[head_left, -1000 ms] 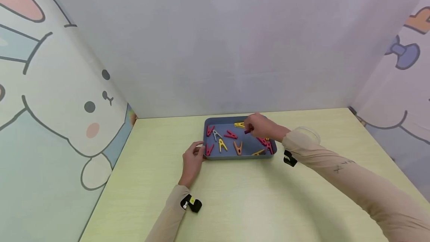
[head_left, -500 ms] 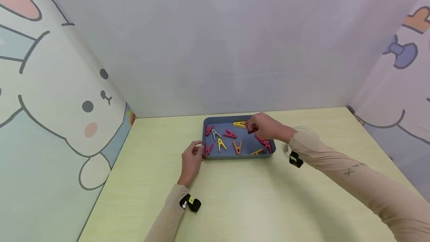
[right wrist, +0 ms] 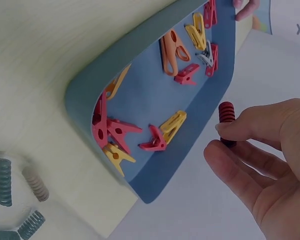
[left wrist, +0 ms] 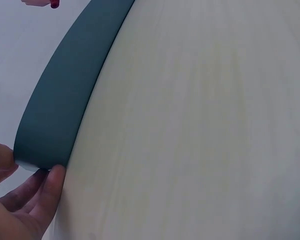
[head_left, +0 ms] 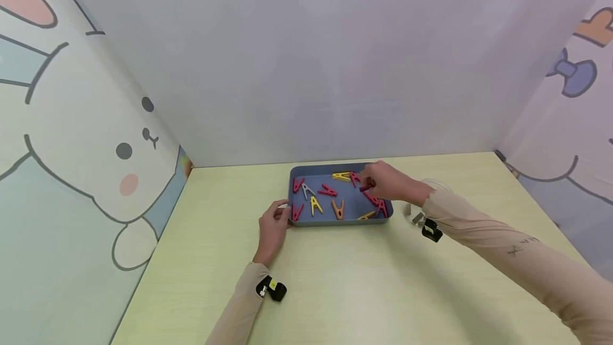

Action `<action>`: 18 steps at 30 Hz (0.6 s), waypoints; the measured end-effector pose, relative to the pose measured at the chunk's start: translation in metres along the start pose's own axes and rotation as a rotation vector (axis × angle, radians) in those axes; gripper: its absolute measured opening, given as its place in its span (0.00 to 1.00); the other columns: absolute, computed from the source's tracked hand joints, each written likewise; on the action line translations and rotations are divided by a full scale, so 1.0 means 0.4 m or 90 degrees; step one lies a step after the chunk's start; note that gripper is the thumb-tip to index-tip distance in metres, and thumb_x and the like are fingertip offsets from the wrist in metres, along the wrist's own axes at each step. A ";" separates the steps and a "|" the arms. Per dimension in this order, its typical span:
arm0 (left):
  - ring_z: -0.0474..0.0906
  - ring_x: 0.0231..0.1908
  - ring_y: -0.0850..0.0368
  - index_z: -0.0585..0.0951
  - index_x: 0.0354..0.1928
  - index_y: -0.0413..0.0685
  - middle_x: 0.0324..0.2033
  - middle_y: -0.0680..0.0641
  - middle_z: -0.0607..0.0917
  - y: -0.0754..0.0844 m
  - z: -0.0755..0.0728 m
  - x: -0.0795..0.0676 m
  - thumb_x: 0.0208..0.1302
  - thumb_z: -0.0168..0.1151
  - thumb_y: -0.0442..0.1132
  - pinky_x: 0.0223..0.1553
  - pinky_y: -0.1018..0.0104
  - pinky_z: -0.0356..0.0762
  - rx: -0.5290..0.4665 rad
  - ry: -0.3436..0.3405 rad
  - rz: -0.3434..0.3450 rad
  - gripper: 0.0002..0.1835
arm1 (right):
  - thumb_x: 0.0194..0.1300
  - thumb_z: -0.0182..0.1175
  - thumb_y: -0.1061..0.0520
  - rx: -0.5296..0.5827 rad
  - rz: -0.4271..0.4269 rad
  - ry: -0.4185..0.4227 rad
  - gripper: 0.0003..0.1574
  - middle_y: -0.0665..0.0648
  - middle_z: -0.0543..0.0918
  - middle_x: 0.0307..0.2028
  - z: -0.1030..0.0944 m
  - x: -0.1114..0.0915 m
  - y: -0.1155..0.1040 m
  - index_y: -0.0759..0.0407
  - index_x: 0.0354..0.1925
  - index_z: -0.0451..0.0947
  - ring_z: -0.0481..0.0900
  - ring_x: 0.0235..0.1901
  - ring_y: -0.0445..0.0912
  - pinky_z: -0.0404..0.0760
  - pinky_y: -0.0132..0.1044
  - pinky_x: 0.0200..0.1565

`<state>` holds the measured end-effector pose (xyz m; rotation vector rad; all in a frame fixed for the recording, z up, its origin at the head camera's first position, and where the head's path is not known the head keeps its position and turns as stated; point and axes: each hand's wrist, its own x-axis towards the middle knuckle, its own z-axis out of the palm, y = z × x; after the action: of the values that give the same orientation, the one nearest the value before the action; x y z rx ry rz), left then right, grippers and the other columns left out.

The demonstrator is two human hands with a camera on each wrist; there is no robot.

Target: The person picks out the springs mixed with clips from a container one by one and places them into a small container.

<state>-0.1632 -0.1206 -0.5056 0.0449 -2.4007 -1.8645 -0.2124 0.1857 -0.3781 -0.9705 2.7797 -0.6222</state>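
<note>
My right hand [head_left: 390,181] pinches a dark red coil spring [right wrist: 226,112] between thumb and fingers, above the right part of a blue-grey tray [head_left: 340,223]. Spread over the tray floor lie several plastic clothespins: an orange one [head_left: 338,210], a grey one [head_left: 307,191], and red and yellow ones. At the far side, a red clothespin [right wrist: 154,138] lies against a yellow clothespin [right wrist: 173,126]. My left hand [head_left: 273,230] grips the tray's near left corner; its fingers [left wrist: 51,187] and thumb touch the corner in the left wrist view.
Right of the tray, partly under my right forearm, a clear dish [right wrist: 17,210] holds several coil springs, among them a blue-green spring [right wrist: 4,182]. Behind the pale wooden table [head_left: 345,286] stands a white wall [head_left: 335,68], with cartoon-printed walls at both sides.
My right hand has shifted slightly right, still pinching the spring, and the red clothespin beside the far yellow one now shows. My left hand stays at the tray corner.
</note>
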 end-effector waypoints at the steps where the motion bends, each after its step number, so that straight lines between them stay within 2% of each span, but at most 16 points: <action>1: 0.82 0.34 0.49 0.79 0.52 0.43 0.37 0.40 0.84 0.002 0.000 -0.001 0.68 0.57 0.36 0.29 0.64 0.84 0.001 0.001 0.001 0.13 | 0.49 0.59 0.75 -0.002 -0.003 0.002 0.16 0.50 0.71 0.20 -0.001 -0.003 0.000 0.55 0.19 0.74 0.63 0.21 0.42 0.65 0.33 0.22; 6: 0.82 0.34 0.50 0.80 0.52 0.43 0.36 0.40 0.84 0.005 -0.001 -0.003 0.68 0.57 0.37 0.29 0.65 0.84 0.006 0.004 0.002 0.13 | 0.46 0.55 0.76 -0.008 -0.018 0.020 0.19 0.49 0.60 0.17 -0.010 -0.019 0.003 0.55 0.15 0.65 0.57 0.20 0.42 0.60 0.34 0.22; 12: 0.82 0.34 0.49 0.79 0.52 0.42 0.37 0.40 0.84 0.006 -0.001 -0.004 0.68 0.57 0.36 0.29 0.64 0.84 0.001 0.003 0.004 0.13 | 0.45 0.55 0.77 -0.016 -0.036 0.048 0.21 0.46 0.70 0.19 -0.022 -0.041 0.009 0.51 0.19 0.73 0.63 0.22 0.42 0.65 0.34 0.24; 18: 0.82 0.34 0.49 0.80 0.52 0.43 0.37 0.40 0.84 0.005 0.000 -0.005 0.68 0.57 0.36 0.29 0.65 0.84 0.002 0.003 0.003 0.13 | 0.49 0.62 0.75 -0.017 -0.039 0.055 0.17 0.49 0.75 0.23 -0.040 -0.070 0.013 0.53 0.22 0.78 0.68 0.23 0.40 0.72 0.34 0.25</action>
<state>-0.1613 -0.1201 -0.5038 0.0444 -2.3980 -1.8570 -0.1975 0.2120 -0.3660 -1.0619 2.8503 -0.6528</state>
